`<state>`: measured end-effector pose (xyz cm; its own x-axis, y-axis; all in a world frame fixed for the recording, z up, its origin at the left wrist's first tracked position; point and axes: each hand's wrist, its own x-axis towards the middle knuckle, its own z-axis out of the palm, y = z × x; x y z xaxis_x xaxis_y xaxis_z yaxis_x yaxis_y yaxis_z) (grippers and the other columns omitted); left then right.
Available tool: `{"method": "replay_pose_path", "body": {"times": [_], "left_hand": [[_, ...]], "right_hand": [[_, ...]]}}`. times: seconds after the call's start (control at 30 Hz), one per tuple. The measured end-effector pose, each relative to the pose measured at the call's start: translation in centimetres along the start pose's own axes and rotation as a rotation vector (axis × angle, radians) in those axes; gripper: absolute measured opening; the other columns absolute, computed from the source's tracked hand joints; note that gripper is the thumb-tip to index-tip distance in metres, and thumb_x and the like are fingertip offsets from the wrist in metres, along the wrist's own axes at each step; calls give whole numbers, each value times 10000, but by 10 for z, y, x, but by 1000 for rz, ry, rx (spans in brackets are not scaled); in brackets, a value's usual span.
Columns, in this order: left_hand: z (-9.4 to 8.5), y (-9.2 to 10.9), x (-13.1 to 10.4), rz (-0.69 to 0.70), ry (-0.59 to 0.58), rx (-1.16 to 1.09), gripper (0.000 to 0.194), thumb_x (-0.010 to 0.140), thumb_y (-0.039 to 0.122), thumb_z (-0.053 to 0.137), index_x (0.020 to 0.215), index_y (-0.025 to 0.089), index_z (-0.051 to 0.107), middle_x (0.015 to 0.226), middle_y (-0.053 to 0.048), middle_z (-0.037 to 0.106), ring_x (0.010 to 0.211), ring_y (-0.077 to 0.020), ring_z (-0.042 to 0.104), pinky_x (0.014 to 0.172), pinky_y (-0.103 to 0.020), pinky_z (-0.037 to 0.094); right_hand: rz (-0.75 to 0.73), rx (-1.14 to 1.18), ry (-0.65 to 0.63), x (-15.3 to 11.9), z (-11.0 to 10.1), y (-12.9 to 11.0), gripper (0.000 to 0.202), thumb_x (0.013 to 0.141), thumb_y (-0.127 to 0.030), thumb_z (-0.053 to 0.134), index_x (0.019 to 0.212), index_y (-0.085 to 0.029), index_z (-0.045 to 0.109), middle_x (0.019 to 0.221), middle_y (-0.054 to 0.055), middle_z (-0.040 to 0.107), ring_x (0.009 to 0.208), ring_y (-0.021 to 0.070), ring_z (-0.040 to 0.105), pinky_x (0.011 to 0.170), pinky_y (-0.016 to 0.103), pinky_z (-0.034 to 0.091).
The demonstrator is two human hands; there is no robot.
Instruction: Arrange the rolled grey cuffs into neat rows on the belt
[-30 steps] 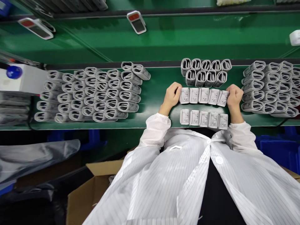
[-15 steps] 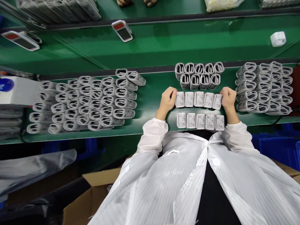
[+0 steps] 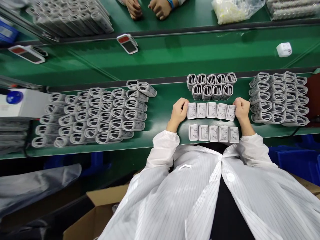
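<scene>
Five rolled grey cuffs, like blood-pressure cuffs, lie in a row (image 3: 211, 110) with their printed faces up. My left hand (image 3: 179, 110) is closed with thumb and fingers against the row's left end. At the opposite end, my right hand (image 3: 242, 108) is closed the same way, so the row is gripped between both hands. A second row of printed cuffs (image 3: 213, 133) lies nearer my body, untouched. Just beyond the hands, two rows of rolled cuffs (image 3: 212, 87) stand with their coiled ends showing.
Large stacks of rolled cuffs fill the left (image 3: 91, 116) and right (image 3: 280, 98) of the green bench (image 3: 160, 126). A white box with a blue button (image 3: 31, 103) stands far left. Across the divider rest a co-worker's hands (image 3: 160, 8) and a plastic bag (image 3: 235, 11).
The camera view has tilted up slightly, showing more of the co-worker's hands at the top. My hands stay at both ends of the cuff row, with no clear movement.
</scene>
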<state>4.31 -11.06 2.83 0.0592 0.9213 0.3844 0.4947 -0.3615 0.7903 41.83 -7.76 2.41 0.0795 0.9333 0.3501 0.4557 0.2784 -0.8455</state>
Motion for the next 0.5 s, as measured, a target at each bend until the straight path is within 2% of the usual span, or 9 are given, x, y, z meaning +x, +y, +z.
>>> {"method": "replay_pose_path", "body": {"times": [0.5], "left_hand": [[2, -2, 0, 12, -7, -12, 506, 1180, 608, 414, 934, 239, 658, 947, -84, 743, 898, -225, 689, 843, -396, 544]], "right_hand": [[-17, 17, 1, 1, 0, 4, 836, 1054, -941, 501, 585, -249, 498, 565, 5, 530, 530, 166, 449, 574, 375, 331]]}}
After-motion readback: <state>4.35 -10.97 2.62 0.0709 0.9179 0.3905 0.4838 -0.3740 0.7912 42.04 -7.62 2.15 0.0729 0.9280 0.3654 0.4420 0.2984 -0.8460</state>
